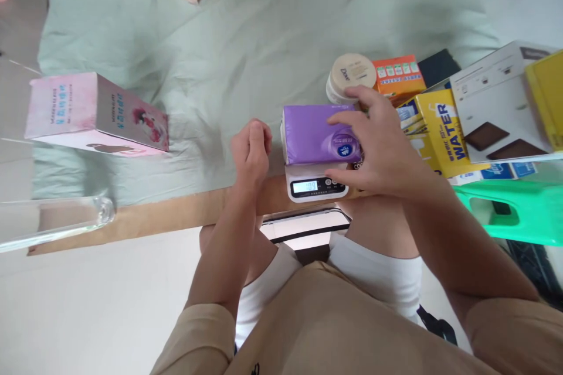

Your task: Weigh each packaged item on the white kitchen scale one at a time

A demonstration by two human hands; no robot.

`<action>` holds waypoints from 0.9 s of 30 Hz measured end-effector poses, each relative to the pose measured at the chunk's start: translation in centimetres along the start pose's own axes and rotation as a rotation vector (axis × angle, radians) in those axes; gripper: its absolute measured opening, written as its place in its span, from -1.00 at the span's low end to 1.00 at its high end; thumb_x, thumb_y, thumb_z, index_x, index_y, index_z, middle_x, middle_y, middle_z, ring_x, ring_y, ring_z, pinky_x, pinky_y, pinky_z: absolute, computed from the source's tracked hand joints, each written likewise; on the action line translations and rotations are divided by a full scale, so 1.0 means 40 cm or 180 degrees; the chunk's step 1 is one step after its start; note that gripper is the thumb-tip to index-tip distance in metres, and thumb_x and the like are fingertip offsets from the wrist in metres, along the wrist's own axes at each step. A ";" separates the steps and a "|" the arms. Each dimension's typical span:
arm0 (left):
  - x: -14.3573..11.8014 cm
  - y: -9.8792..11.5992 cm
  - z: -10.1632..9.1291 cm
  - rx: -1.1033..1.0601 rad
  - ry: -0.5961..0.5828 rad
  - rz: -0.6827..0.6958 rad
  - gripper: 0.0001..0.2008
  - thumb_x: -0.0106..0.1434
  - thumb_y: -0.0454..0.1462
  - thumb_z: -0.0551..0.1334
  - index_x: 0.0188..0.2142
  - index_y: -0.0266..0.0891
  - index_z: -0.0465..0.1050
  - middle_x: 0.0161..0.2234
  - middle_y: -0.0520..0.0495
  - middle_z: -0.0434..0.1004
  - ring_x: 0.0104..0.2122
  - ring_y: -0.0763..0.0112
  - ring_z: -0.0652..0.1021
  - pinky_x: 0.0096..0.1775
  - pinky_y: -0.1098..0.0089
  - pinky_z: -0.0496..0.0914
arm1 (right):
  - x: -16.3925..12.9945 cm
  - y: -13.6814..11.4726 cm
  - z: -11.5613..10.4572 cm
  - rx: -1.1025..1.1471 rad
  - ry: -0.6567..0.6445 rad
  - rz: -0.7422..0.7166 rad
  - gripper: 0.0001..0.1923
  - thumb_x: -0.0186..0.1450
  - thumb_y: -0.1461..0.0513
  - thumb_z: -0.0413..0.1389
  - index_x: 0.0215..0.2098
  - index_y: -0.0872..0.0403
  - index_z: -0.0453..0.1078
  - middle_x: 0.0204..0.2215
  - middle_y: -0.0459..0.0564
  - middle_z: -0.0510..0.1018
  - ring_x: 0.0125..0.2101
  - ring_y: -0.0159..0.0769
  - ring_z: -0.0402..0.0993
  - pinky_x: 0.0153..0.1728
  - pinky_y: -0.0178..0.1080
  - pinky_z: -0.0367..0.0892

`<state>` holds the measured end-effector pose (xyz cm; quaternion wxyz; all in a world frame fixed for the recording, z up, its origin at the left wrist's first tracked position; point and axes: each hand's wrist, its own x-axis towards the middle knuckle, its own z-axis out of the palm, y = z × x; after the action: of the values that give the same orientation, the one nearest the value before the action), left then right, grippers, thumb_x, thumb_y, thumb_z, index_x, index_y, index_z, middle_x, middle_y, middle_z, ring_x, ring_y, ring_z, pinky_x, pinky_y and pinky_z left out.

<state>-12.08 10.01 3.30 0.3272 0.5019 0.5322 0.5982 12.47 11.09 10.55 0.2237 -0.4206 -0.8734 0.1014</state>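
Tissue pack (314, 135), purple, one: lies flat on the one white scale (314, 186) so its display reads. Right hand (378, 149) rests on the pack's right end, fingers spread, not clamped. Left hand (251, 149), left of scale, loosely curled, empty. Pink box (94, 114), one, far left. Round tubs (349, 76), apparently two stacked, behind; yellow cartons (442, 132), two, right.

The person wears a loose tan T-shirt (334, 316) with short sleeves ending above the elbows — a small dark mark shows at its lower hem. White shorts (378, 269) cover the thighs. Both forearms and both hands — left (251, 149), right (380, 149) — are bare, without rings or watch.
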 end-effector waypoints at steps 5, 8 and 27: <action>-0.006 0.008 -0.003 -0.0104 -0.0044 0.0049 -0.26 0.42 0.37 0.05 -0.56 -0.16 0.34 -0.63 0.00 0.25 -0.56 0.42 0.30 -0.45 0.26 0.17 | 0.069 -0.013 -0.033 -0.0742 -0.1088 -0.0093 -0.23 0.24 -0.04 0.29 0.38 -0.12 0.30 0.47 0.16 0.32 0.44 0.32 0.29 0.49 0.42 0.04; -0.011 0.007 -0.003 -0.0143 -0.0005 0.0024 -0.28 0.44 0.33 0.08 -0.55 -0.18 0.31 -0.63 0.02 0.23 -0.57 0.45 0.27 -0.47 0.30 0.16 | 0.094 -0.009 -0.035 -0.0861 -0.1338 -0.0081 -0.15 0.24 -0.05 0.27 0.45 -0.12 0.24 0.41 0.18 0.40 0.35 0.31 0.39 0.36 0.35 0.23; -0.014 0.003 0.008 -0.0381 -0.0042 -0.0065 -0.28 0.38 0.35 0.15 -0.54 -0.20 0.28 -0.61 0.05 0.15 -0.56 0.49 0.19 -0.47 0.35 0.08 | 0.175 0.047 -0.099 -0.0666 -0.1779 0.0304 -0.26 0.16 -0.14 0.29 0.24 -0.05 0.46 0.25 0.24 0.44 0.28 0.24 0.38 0.28 0.23 0.38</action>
<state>-11.59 9.58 3.26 0.3663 0.4800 0.4983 0.6223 11.81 17.67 15.49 -0.0749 -0.4378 -0.8860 0.1331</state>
